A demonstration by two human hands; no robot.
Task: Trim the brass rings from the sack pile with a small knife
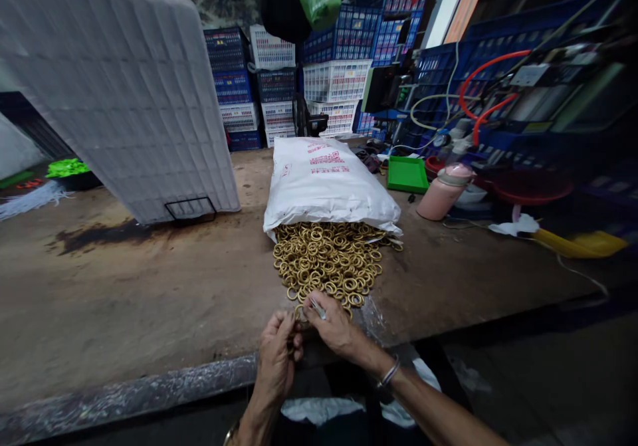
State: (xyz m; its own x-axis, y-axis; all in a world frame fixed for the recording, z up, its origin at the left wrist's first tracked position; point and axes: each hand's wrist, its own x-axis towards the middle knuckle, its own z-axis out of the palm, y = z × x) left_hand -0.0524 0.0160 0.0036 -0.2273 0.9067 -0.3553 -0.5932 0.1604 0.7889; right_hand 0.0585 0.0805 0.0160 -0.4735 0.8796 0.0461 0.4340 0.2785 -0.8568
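Observation:
Many gold-coloured rings (329,263) lie in a heap on the wooden table, spilling from the open end of a white printed sack (329,180). At the heap's near edge, my left hand (278,346) is closed in a pinch, with what looks like a ring at its fingertips; its curled fingers hide part of what it holds. Right beside it, my right hand (333,325) is closed on a small silvery metal tool (318,308), whose exact kind is too small to tell. The fingertips of both hands are close together.
A tall pale ribbed panel (124,100) stands at the left on a black wire stand (190,208). Right of the sack are a green tray (407,174) and a pink bottle (443,193). Stacked crates (336,80) fill the back; a machine with orange hoses (543,94) stands right.

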